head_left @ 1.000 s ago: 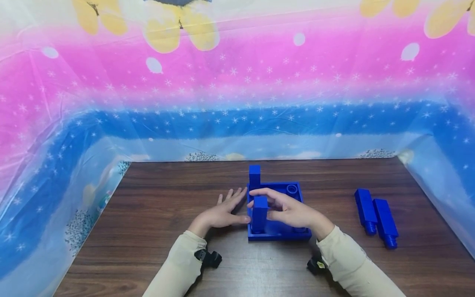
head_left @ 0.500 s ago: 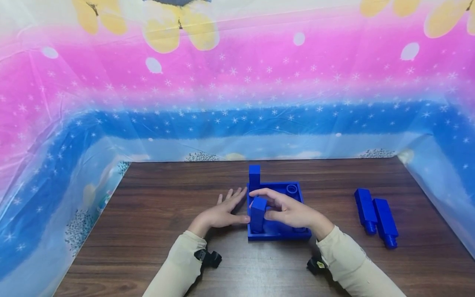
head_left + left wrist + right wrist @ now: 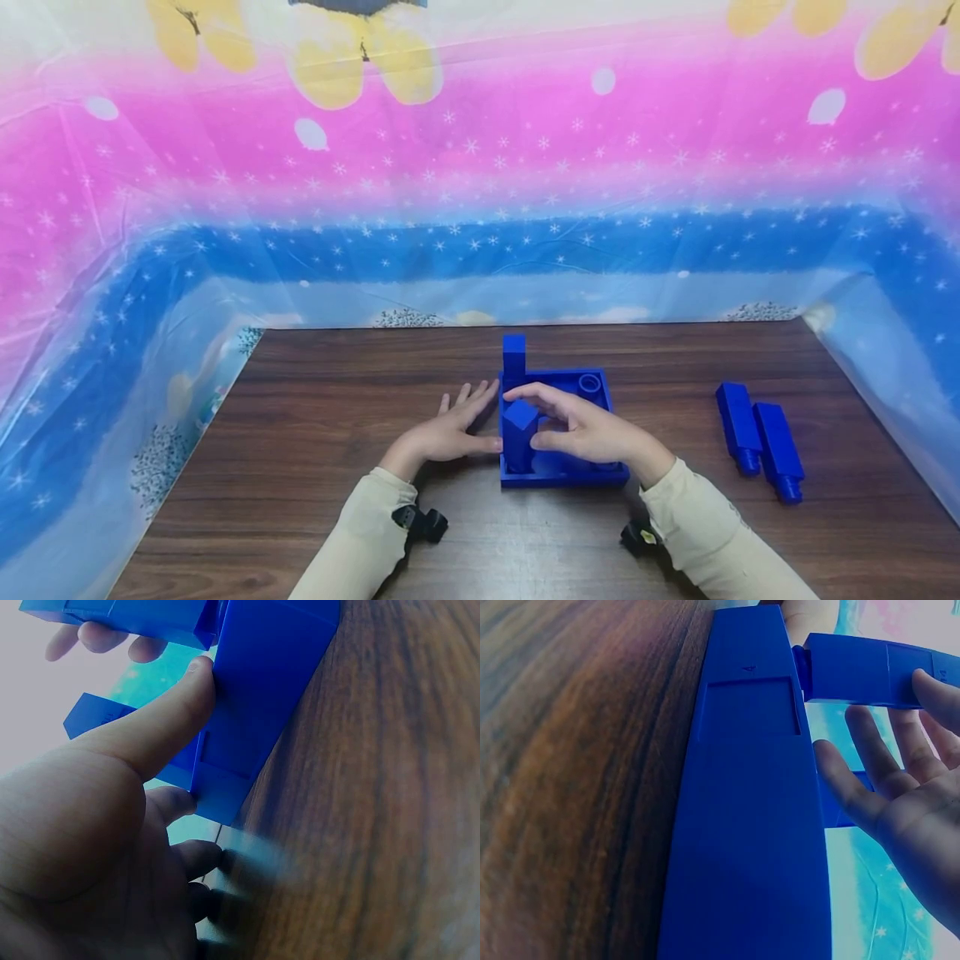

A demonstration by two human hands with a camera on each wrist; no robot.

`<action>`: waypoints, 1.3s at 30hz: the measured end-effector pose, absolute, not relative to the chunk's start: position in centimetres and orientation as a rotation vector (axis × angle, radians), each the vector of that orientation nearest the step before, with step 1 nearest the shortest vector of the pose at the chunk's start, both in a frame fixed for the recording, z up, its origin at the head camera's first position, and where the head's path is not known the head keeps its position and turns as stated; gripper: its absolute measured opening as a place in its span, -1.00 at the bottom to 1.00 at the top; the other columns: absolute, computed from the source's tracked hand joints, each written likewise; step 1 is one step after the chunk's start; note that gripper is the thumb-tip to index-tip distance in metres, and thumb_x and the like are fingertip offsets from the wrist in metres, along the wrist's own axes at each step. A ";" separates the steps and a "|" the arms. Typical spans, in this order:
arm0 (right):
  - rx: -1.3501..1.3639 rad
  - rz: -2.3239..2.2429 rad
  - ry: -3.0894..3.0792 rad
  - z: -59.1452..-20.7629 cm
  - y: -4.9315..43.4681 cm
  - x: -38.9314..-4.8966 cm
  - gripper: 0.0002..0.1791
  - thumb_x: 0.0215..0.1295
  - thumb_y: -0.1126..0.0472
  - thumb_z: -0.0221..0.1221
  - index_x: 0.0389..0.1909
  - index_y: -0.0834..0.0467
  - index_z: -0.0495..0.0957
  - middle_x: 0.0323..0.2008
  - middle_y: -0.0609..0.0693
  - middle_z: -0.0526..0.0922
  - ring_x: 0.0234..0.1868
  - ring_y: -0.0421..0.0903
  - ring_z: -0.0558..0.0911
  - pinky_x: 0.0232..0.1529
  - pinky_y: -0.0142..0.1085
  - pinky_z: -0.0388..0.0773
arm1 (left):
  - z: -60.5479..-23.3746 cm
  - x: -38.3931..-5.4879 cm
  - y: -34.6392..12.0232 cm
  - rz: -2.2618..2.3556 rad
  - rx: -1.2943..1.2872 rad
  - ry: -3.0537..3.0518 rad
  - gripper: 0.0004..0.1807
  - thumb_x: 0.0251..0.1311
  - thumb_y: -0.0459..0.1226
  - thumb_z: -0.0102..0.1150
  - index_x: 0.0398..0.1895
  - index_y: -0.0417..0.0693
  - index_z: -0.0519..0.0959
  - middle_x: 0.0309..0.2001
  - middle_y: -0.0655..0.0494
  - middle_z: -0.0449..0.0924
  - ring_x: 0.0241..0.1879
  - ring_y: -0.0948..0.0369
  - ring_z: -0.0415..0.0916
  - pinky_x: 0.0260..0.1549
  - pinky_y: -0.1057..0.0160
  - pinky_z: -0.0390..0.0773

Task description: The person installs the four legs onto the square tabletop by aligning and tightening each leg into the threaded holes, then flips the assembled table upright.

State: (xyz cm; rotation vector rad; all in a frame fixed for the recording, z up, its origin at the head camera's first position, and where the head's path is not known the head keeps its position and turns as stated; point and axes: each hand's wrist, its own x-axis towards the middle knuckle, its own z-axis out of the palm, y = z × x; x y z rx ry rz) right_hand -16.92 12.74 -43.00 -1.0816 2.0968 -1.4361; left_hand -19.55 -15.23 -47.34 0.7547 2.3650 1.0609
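A shallow blue square tray-like base point(image 3: 562, 481) lies on the table with its rim upward. At its near left corner stands a blue square leg point(image 3: 517, 446), upright, its top face turned cornerwise to the base. My right hand point(image 3: 592, 427) grips this leg between thumb and fingers; in the right wrist view the leg's narrower round end point(image 3: 802, 671) meets the base. My left hand point(image 3: 435, 435) steadies the base's left side, fingers straight and thumb point(image 3: 196, 675) against the side wall. A second blue leg point(image 3: 514, 354) stands at the far left corner.
Two loose blue legs point(image 3: 737, 417) with threaded round ends lie side by side on the wooden table point(image 3: 337, 367) at the right. A round socket point(image 3: 590, 383) shows in the base's far right corner. A patterned cloth point(image 3: 480, 183) surrounds the table.
The near left leg has turned about its upright axis, its top going from square-on to cornerwise. My right thumb has moved slightly left with it. My left hand stays in place.
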 end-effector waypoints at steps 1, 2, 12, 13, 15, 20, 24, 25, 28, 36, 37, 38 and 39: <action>-1.078 -1.437 2.099 -43.0 12.7 -16.9 -0.33 0.53 0.32 0.20 0.58 0.13 0.23 0.58 0.22 0.24 0.57 0.23 0.28 0.35 -0.06 0.50 | -47.3 -19.5 -15.2 1.054 0.756 2.367 0.18 0.33 0.33 0.22 0.76 0.10 -0.19 0.71 -0.21 -0.31 0.65 -0.22 -0.57 0.49 -0.32 -0.62; -1.075 -1.438 2.101 -43.0 12.7 -16.9 -0.33 0.53 0.31 0.20 0.57 0.13 0.24 0.57 0.22 0.27 0.55 0.23 0.30 0.35 -0.05 0.49 | -47.3 -19.5 -15.2 1.049 0.752 2.367 0.18 0.33 0.33 0.22 0.76 0.09 -0.19 0.71 -0.21 -0.31 0.65 -0.21 -0.57 0.50 -0.31 -0.62; -1.051 -1.468 2.111 -43.0 12.7 -16.9 -0.33 0.50 0.29 0.27 0.55 0.14 0.28 0.44 0.16 0.42 0.38 0.17 0.48 0.33 0.01 0.53 | -46.7 -19.4 -15.0 0.986 0.723 2.372 0.11 0.42 0.16 0.25 0.76 0.08 -0.21 0.72 -0.18 -0.33 0.66 -0.15 -0.59 0.51 -0.26 -0.62; -1.048 -1.472 2.111 -43.0 12.7 -16.9 -0.33 0.50 0.28 0.28 0.55 0.14 0.28 0.44 0.16 0.42 0.38 0.17 0.48 0.33 0.02 0.53 | -46.7 -19.4 -15.1 0.986 0.723 2.373 0.11 0.42 0.16 0.26 0.76 0.08 -0.21 0.71 -0.18 -0.32 0.66 -0.16 -0.59 0.51 -0.26 -0.62; -1.045 -1.478 2.111 -43.0 12.7 -16.9 -0.32 0.48 0.27 0.30 0.54 0.15 0.29 0.44 0.17 0.42 0.37 0.17 0.48 0.33 0.04 0.53 | -46.8 -19.4 -15.1 0.987 0.722 2.376 0.13 0.40 0.17 0.27 0.76 0.07 -0.21 0.71 -0.18 -0.32 0.66 -0.16 -0.58 0.52 -0.26 -0.61; -1.051 -1.485 2.115 -43.1 12.6 -16.9 -0.31 0.44 0.25 0.35 0.52 0.16 0.33 0.43 0.16 0.44 0.33 0.15 0.50 0.32 0.02 0.55 | -46.8 -19.4 -15.1 1.002 0.711 2.368 0.15 0.37 0.20 0.29 0.76 0.09 -0.21 0.72 -0.16 -0.32 0.66 -0.13 -0.58 0.52 -0.24 -0.61; -1.064 -1.483 2.123 -43.2 12.6 -16.9 -0.31 0.43 0.24 0.36 0.51 0.16 0.34 0.43 0.16 0.43 0.31 0.14 0.51 0.32 0.01 0.55 | -46.6 -19.3 -15.0 0.996 0.698 2.364 0.13 0.39 0.17 0.29 0.76 0.13 -0.22 0.72 -0.12 -0.33 0.67 -0.09 -0.60 0.52 -0.22 -0.63; -1.067 -1.482 2.123 -43.2 12.6 -16.9 -0.31 0.43 0.25 0.36 0.51 0.16 0.34 0.43 0.16 0.43 0.31 0.14 0.51 0.31 0.01 0.55 | -46.6 -19.3 -15.0 0.995 0.696 2.364 0.13 0.39 0.17 0.28 0.76 0.13 -0.22 0.72 -0.12 -0.33 0.67 -0.09 -0.59 0.52 -0.22 -0.63; -1.075 -1.483 2.121 -43.3 12.6 -17.0 -0.30 0.42 0.25 0.37 0.51 0.16 0.34 0.44 0.15 0.43 0.30 0.13 0.51 0.31 0.03 0.55 | -46.6 -19.3 -15.0 0.995 0.696 2.364 0.12 0.40 0.16 0.28 0.76 0.12 -0.21 0.72 -0.13 -0.32 0.67 -0.10 -0.59 0.52 -0.24 -0.62; -1.087 -1.490 2.104 -43.4 12.7 -17.1 -0.29 0.40 0.26 0.38 0.51 0.15 0.34 0.42 0.14 0.44 0.25 0.08 0.53 0.28 0.04 0.57 | -46.6 -19.3 -15.0 1.020 0.702 2.352 0.17 0.36 0.25 0.26 0.76 0.07 -0.22 0.72 -0.16 -0.35 0.66 -0.13 -0.60 0.51 -0.24 -0.64; -1.086 -1.492 2.102 -43.4 12.7 -17.1 -0.29 0.40 0.26 0.38 0.51 0.15 0.34 0.41 0.14 0.44 0.24 0.07 0.54 0.28 0.03 0.57 | -46.6 -19.4 -15.0 1.025 0.704 2.351 0.18 0.35 0.27 0.25 0.76 0.06 -0.22 0.72 -0.17 -0.35 0.66 -0.14 -0.60 0.51 -0.24 -0.64; -1.086 -1.493 2.101 -43.4 12.7 -17.1 -0.29 0.40 0.26 0.39 0.51 0.15 0.35 0.41 0.13 0.45 0.24 0.06 0.55 0.28 0.02 0.57 | -46.6 -19.3 -15.0 1.029 0.708 2.351 0.19 0.35 0.28 0.25 0.76 0.04 -0.21 0.71 -0.18 -0.34 0.66 -0.15 -0.59 0.51 -0.25 -0.63; -1.086 -1.493 2.100 -43.4 12.7 -17.1 -0.28 0.39 0.26 0.39 0.50 0.15 0.35 0.41 0.13 0.45 0.23 0.04 0.55 0.28 0.01 0.57 | -46.6 -19.3 -15.0 1.025 0.708 2.350 0.19 0.34 0.29 0.25 0.76 0.05 -0.21 0.72 -0.18 -0.35 0.66 -0.14 -0.59 0.51 -0.25 -0.63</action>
